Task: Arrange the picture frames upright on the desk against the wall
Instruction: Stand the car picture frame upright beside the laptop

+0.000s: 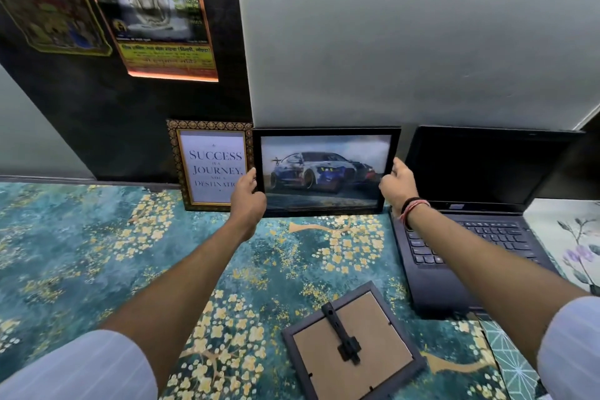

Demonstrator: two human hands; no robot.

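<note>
A black frame with a race-car picture (324, 169) stands upright against the grey wall at the back of the desk. My left hand (247, 195) grips its lower left edge and my right hand (398, 185) grips its right edge. To its left, touching it, a gold patterned frame with the "Success is a Journey" text (211, 166) leans upright against the dark panel. A grey square frame (352, 346) lies face down near the front of the desk, its brown backing and black stand showing.
An open dark laptop (470, 204) sits right of the car frame, close to my right wrist. The desk (97, 253) has a teal floral cover. Posters (146, 10) hang on the dark panel above. A floral sheet (578, 243) lies at far right.
</note>
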